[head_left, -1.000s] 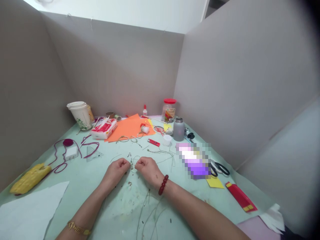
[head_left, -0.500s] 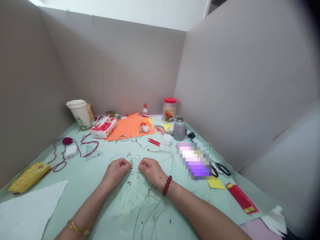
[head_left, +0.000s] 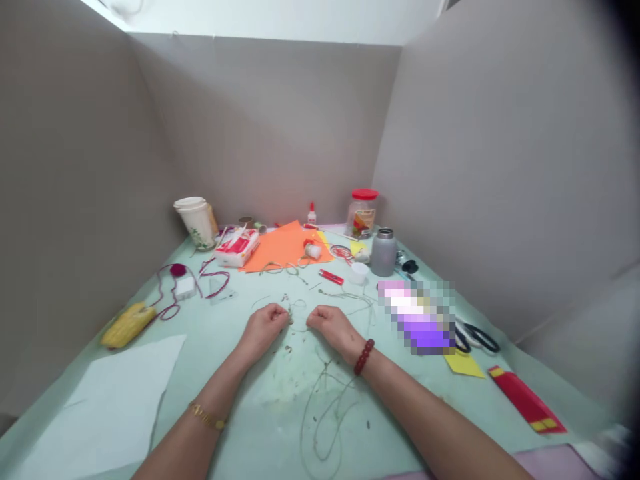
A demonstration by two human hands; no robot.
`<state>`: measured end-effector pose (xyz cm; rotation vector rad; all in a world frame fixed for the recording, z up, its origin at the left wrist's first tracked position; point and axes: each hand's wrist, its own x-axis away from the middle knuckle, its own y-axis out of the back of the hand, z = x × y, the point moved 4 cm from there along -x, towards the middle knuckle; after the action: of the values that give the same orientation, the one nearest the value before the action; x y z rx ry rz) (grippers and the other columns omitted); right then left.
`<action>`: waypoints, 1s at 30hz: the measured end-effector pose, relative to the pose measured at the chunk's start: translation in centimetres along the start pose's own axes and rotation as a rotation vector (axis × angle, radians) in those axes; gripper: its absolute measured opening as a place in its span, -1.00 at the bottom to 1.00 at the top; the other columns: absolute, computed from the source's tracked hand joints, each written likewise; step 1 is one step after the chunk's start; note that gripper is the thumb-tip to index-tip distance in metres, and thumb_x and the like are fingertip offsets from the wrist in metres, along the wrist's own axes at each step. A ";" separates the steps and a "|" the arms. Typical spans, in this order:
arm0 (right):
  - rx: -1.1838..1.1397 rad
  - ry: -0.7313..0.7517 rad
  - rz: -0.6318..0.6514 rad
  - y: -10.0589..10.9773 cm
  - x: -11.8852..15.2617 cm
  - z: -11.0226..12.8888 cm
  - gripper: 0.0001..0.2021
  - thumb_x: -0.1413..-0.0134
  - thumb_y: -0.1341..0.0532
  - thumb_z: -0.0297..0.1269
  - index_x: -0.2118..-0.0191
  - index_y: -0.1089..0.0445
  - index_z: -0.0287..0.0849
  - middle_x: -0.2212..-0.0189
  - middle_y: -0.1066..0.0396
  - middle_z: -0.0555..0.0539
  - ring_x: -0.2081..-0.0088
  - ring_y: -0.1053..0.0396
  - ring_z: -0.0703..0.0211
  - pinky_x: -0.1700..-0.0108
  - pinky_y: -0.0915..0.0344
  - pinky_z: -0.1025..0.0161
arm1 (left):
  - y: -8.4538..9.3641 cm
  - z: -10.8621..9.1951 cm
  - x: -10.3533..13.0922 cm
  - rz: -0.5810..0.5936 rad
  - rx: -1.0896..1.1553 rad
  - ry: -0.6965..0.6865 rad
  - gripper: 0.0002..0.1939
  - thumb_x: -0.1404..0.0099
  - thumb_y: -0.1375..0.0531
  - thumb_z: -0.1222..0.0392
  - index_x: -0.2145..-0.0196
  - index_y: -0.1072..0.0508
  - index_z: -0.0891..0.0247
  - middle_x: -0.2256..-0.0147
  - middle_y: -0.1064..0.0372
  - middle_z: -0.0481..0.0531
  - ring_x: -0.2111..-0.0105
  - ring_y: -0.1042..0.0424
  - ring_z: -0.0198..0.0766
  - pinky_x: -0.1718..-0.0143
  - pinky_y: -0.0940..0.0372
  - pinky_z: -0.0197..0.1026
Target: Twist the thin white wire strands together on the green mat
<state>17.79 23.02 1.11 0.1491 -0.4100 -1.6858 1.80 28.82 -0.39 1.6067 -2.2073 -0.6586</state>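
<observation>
My left hand (head_left: 263, 331) is closed in a pinch on a thin green cord (head_left: 290, 313), with a small knotted bit showing at the fingertips. A short distance to its right, my right hand (head_left: 336, 327) is also pinched, at the other end of the strand that runs between the hands. A small loop of the cord curls up just above the gap. Below my right wrist, which wears a dark red bead bracelet (head_left: 365, 357), long loose cord strands (head_left: 317, 440) lie in loops on the pale green table cover (head_left: 260, 427). Small dark scraps are scattered between my forearms.
Beyond the hands lie a red lighter (head_left: 331, 277), a white cap (head_left: 359, 272), orange paper (head_left: 280, 247) and a tissue pack (head_left: 237, 248). A grey bottle (head_left: 383, 253) and scissors (head_left: 480, 338) stand to the right. At left are a yellow pouch (head_left: 127, 325) and white sheet (head_left: 110, 407).
The whole view has swung left, so everything sits further right in the picture. Both hands keep their pinch on the cord, with about the same gap between them.
</observation>
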 end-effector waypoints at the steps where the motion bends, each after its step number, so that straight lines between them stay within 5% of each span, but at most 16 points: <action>1: -0.006 -0.007 0.005 -0.1 0.0 0.0 -0.88 0.17 -0.12 -0.30 0.56 -0.30 -0.24 0.67 -0.13 0.08 0.59 -0.03 0.37 0.56 0.02 0.40 | 0.1 0.0 0.2 -0.010 -0.001 -0.001 -0.76 -0.07 -0.07 0.07 0.42 -0.40 0.29 0.60 -0.24 -0.10 0.57 -0.16 -0.37 0.53 -0.02 -0.34; 13: -0.382 -0.258 0.039 -2.0 1.8 1.6 -0.86 0.18 -0.13 -0.31 0.55 -0.10 -0.15 0.71 0.14 0.19 0.69 0.23 0.44 0.67 0.30 0.40 | 1.1 -1.0 2.0 0.016 0.067 -0.117 -0.79 -0.17 0.06 0.18 0.38 -0.33 0.25 0.55 -0.18 -0.10 0.52 -0.14 -0.36 0.46 -0.05 -0.32; 17: -0.405 -0.147 0.035 -4.0 1.2 2.7 -0.89 0.10 -0.09 -0.24 0.49 -0.19 -0.17 0.71 0.11 0.17 0.68 0.18 0.41 0.65 0.21 0.40 | 1.0 -1.0 1.9 0.064 0.109 -0.131 -0.70 -0.24 0.11 0.09 0.44 -0.32 0.26 0.57 -0.15 -0.10 0.52 -0.12 -0.36 0.46 -0.05 -0.31; 23: -0.065 0.250 -0.053 -5.1 0.7 3.0 -0.82 0.04 0.02 -0.34 0.42 -0.32 -0.19 0.53 -0.29 0.02 0.45 -0.18 0.28 0.39 -0.11 0.33 | 0.9 -0.7 1.7 0.090 0.184 -0.106 -0.61 -0.20 0.03 -0.11 0.43 -0.30 0.30 0.51 -0.18 -0.08 0.48 -0.14 -0.37 0.44 -0.06 -0.34; 30: 0.112 0.278 0.064 -5.4 1.6 2.9 -0.78 0.04 0.04 -0.40 0.24 -0.22 -0.14 0.62 -0.18 0.11 0.56 -0.12 0.28 0.49 -0.01 0.35 | 0.3 0.4 1.0 0.143 0.190 -0.033 -0.80 -0.10 -0.08 0.09 0.43 -0.32 0.30 0.50 -0.26 -0.09 0.51 -0.16 -0.40 0.47 -0.06 -0.36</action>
<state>11.58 22.58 2.16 0.4428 -0.2969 -1.5524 1.05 28.02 -0.53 1.5147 -2.4454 -0.4498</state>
